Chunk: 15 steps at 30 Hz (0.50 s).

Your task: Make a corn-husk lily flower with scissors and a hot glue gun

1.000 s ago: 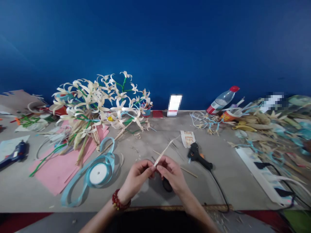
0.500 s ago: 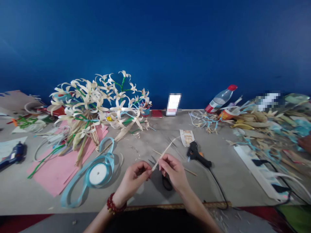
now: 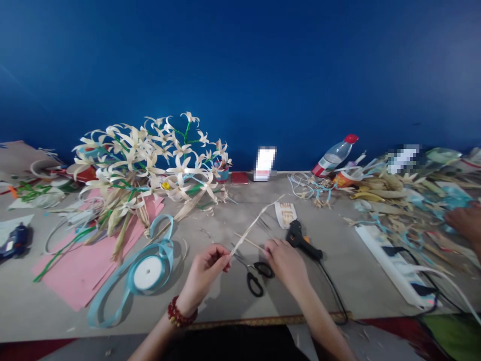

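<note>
My left hand (image 3: 207, 266), a red beaded bracelet at its wrist, pinches the lower end of a long pale strip of dried husk (image 3: 248, 229). The strip slants up and away to the right over the table. My right hand (image 3: 283, 261) is down at the tabletop, its bent fingers closed over a thin wooden stick (image 3: 249, 241); the underside of that grip is hidden. Between my hands lie black-handled scissors (image 3: 256, 281). Just right of my right hand rests a black glue gun (image 3: 302, 239).
Husk flowers (image 3: 150, 155) and pink paper (image 3: 75, 281) fill the left, near a blue ribbon spool (image 3: 147, 273) and another glue gun (image 3: 17, 240). Rightward are a power strip (image 3: 387, 265), a bottle (image 3: 334, 156), piled husks (image 3: 398, 193) and another person's hand (image 3: 466, 220).
My right hand has let go of the husk strip and moved right and down onto the wooden stick. My left hand keeps the strip. The scissors show more fully.
</note>
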Available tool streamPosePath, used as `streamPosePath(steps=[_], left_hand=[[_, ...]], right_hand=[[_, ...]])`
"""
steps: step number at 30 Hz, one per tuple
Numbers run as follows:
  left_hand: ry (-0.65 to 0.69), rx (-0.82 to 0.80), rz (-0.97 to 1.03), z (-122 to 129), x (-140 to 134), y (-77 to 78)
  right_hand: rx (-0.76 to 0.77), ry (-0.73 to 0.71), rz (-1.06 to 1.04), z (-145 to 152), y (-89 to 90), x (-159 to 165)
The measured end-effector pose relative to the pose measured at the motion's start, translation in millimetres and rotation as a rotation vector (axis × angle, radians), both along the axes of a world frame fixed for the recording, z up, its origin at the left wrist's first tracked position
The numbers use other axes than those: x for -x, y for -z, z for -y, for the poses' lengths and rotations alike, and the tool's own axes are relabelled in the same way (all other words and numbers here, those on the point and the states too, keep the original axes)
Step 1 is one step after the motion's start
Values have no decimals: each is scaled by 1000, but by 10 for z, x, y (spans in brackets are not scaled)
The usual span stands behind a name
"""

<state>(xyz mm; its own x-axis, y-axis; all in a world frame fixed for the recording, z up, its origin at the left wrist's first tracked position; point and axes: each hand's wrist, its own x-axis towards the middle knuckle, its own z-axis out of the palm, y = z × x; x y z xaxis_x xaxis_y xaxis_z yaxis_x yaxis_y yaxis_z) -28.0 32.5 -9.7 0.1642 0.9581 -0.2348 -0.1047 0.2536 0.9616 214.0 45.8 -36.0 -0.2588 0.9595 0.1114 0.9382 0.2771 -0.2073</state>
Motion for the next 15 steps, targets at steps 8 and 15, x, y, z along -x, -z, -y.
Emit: streamPosePath(steps=[8,15], left_hand=[[37,-71,-43,-41,-46,47],[90,-184,-162,-9,-57,39]], right_hand=[[221,-50,-610,160,-377,297],[283,-86,-704,197,-327,653]])
